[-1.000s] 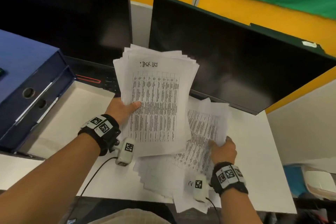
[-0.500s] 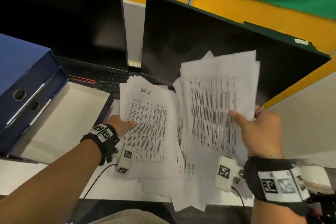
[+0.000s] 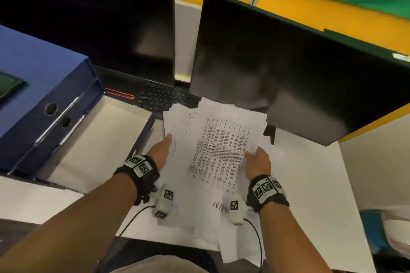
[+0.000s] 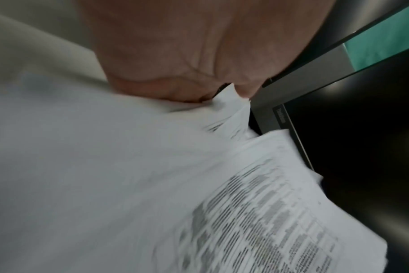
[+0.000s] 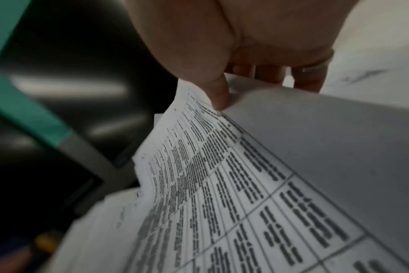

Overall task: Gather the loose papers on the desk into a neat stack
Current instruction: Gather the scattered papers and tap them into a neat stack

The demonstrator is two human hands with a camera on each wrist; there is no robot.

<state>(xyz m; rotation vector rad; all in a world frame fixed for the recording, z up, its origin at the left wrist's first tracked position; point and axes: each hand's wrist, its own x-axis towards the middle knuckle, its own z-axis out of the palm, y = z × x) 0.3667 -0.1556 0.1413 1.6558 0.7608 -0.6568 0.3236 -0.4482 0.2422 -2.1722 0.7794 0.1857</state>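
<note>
Moved: right hand (image 3: 257,161) lowered its sheets onto papers (image 3: 218,150).
Right hand: thumb over, fingers under, pinching edge.
Left hand (image 3: 160,150): gripping papers' left edge.

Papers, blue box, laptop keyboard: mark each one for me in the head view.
Papers (image 3: 218,150): head view, on the printed table of the top sheet.
Blue box (image 3: 40,68): head view, on its blue top face.
Laptop keyboard (image 3: 163,98): head view, on the dark keys left of the papers.
</note>
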